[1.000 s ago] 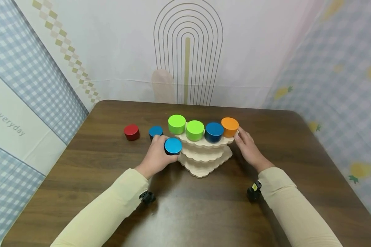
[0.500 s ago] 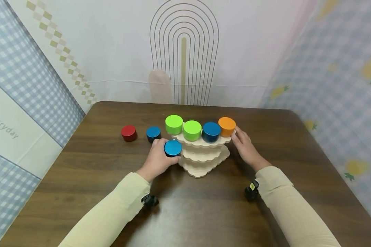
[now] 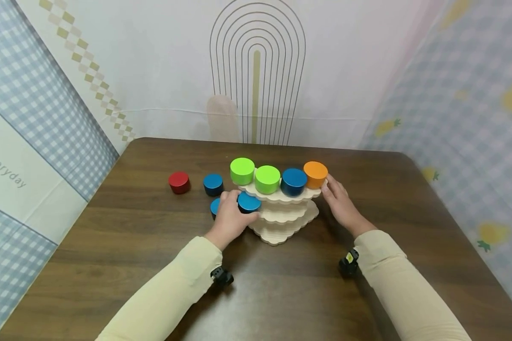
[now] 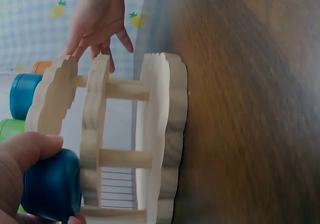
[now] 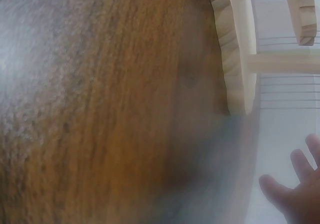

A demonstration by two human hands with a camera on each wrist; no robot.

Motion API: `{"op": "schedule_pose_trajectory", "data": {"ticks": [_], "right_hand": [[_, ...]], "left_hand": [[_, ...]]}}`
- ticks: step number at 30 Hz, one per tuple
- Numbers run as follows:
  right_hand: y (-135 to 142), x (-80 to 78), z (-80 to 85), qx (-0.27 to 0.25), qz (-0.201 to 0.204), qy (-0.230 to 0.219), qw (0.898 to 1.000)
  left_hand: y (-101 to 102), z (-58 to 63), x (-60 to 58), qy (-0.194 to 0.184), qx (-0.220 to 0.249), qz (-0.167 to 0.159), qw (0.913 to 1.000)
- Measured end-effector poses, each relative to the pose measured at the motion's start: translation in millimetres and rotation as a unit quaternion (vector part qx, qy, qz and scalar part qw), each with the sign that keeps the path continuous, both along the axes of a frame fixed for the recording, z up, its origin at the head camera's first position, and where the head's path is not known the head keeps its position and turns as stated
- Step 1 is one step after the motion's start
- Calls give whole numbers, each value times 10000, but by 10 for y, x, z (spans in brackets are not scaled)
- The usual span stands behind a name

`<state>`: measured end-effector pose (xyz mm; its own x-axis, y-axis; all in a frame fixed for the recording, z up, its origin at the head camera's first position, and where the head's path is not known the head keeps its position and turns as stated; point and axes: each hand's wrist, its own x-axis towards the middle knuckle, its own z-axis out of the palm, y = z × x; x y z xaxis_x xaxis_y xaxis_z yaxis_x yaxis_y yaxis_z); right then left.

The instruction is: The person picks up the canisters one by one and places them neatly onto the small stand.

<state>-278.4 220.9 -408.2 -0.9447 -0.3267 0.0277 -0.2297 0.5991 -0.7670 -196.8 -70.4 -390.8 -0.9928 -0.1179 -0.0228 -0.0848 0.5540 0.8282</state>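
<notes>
My left hand (image 3: 230, 220) grips a small round blue tin (image 3: 249, 202) at the left end of a three-tier pale wooden stand (image 3: 283, 216). In the left wrist view the gripped tin sits right at the middle tier's edge, thumb on one side and fingertips on the other. Two green tins, a second blue tin (image 3: 294, 182) and an orange tin (image 3: 315, 174) stand along the top tier. Beside that tier's right end is my right hand (image 3: 343, 208), fingers extended and fingertips at the edge near the orange tin. The right wrist view shows those fingers spread.
On the brown wooden table (image 3: 281, 289), left of the stand, are a red tin (image 3: 179, 183) and two more blue tins, one (image 3: 214, 184) in full view and one (image 3: 214, 207) half hidden behind my left hand. A patterned cloth (image 3: 345, 71) hangs behind the table.
My left hand has moved right, bringing the blue tin against the stand's middle tier. A blue tin on the table, hidden before, now shows behind it. The right hand has stayed put.
</notes>
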Motion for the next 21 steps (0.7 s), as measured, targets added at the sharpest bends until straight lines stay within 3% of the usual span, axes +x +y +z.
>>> {"op": "schedule_pose_trajectory", "data": {"ticks": [12,21], "right_hand": [[-8,-5,-2,-79,-7,1,10000],[-2,-3,-14,-110,-1,-9,9999]], "left_hand": [[163,-100,-57,160,605,583,9963],[231,-110,-89,133,867,732,9935]]}}
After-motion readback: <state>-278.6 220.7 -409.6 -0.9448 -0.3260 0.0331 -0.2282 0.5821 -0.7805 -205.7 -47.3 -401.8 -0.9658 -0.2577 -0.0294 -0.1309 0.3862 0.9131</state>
